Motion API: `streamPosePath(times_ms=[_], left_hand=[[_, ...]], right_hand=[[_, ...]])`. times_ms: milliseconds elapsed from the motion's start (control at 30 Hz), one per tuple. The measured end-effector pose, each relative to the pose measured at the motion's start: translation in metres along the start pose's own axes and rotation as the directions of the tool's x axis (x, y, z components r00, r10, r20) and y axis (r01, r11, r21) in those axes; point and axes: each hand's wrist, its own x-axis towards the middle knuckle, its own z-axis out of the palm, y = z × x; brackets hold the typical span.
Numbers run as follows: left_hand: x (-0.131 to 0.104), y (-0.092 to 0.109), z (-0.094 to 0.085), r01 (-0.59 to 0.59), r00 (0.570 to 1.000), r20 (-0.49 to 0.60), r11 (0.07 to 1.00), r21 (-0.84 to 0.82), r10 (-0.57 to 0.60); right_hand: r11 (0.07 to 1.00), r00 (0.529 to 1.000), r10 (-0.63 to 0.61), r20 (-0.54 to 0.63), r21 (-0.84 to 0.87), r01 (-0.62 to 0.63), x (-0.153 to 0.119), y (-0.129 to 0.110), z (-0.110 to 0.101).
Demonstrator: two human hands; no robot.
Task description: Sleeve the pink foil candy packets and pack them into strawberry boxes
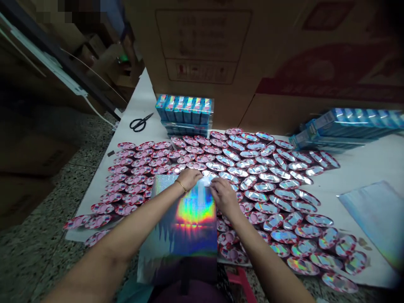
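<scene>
1. The holographic sheet [192, 235] hangs over the table's [134, 105] near edge, towards the lap; its upper end lies among upright oval-ended packs [263, 187].
2. The left hand [188, 179] is half closed, fingertips at the sheet's upper edge; the right hand [225, 197] is loosely curled, fingertips by its upper right corner; whether either pinches it, I cannot tell.
3. The step in hand looks like working that upper edge with both hands; the next move calls for light, even fingertip control, keeping the sheet flat and the neighbouring packs upright.
4. Scissors [141, 123] lie near the table's far left corner, apart from both hands.
</scene>
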Motion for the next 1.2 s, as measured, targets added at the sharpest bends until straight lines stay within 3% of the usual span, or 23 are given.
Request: streamPosePath(times_ms=[133, 200, 233, 267, 333, 400, 467, 567, 733, 800, 967, 1100, 1200], left_hand=[[-0.001, -0.002, 0.002, 0.016, 0.976, -0.214, 0.999, -0.048, -0.026], [-0.002, 0.001, 0.000, -0.029, 0.959, -0.280, 0.963, -0.266, -0.049], [-0.003, 0.004, -0.002, -0.049, 0.958, -0.275, 0.901, -0.430, -0.079], [-0.004, 0.008, -0.005, -0.050, 0.965, -0.235, 0.796, -0.604, -0.118], [-0.005, 0.016, -0.011, 0.016, 0.979, -0.086, 0.491, -0.871, -0.185], [-0.003, 0.022, -0.017, 0.091, 0.975, 0.042, 0.220, -0.971, -0.218], [0.003, 0.027, -0.020, 0.106, 0.966, 0.072, 0.126, -0.986, -0.247], [0.022, 0.030, -0.023, 0.078, 0.957, 0.029, 0.162, -0.984, -0.289], [0.069, 0.032, -0.027, 0.067, 0.929, 0.004, 0.157, -0.985, -0.369], [0.092, 0.031, -0.029, 0.042, 0.908, -0.054, 0.217, -0.975, -0.416], [0.152, 0.033, -0.025, 0.048, 0.799, -0.238, 0.452, -0.891, -0.552], [0.193, 0.049, -0.015, 0.100, 0.746, -0.358, 0.626, -0.773, -0.562], [0.214, 0.065, -0.009, 0.181, 0.722, -0.467, 0.790, -0.585, -0.511]], right_hand=[[0.944, 0.986, 0.125, 0.110, 0.294, -0.152, 0.021, -0.007, -0.040], [0.876, 0.952, 0.261, 0.162, 0.374, -0.304, 0.032, -0.008, -0.051], [0.832, 0.928, 0.329, 0.178, 0.410, -0.374, 0.037, -0.007, -0.054], [0.782, 0.902, 0.389, 0.188, 0.451, -0.431, 0.042, -0.005, -0.054], [0.669, 0.852, 0.488, 0.190, 0.546, -0.505, 0.050, 0.001, -0.050], [0.540, 0.790, 0.582, 0.192, 0.636, -0.552, 0.056, 0.007, -0.044], [0.408, 0.717, 0.668, 0.201, 0.707, -0.578, 0.060, 0.014, -0.038], [0.299, 0.673, 0.705, 0.225, 0.766, -0.569, 0.069, 0.023, -0.035], [0.320, 0.684, 0.714, 0.149, 0.800, -0.508, 0.093, 0.044, -0.031], [0.367, 0.674, 0.737, 0.054, 0.805, -0.466, 0.106, 0.058, -0.026], [0.578, 0.659, 0.724, -0.203, 0.699, -0.420, 0.137, 0.105, -0.016], [0.743, 0.704, 0.640, -0.308, 0.483, -0.464, 0.161, 0.150, -0.033], [0.785, 0.728, 0.616, -0.301, 0.309, -0.537, 0.177, 0.181, -0.050]])
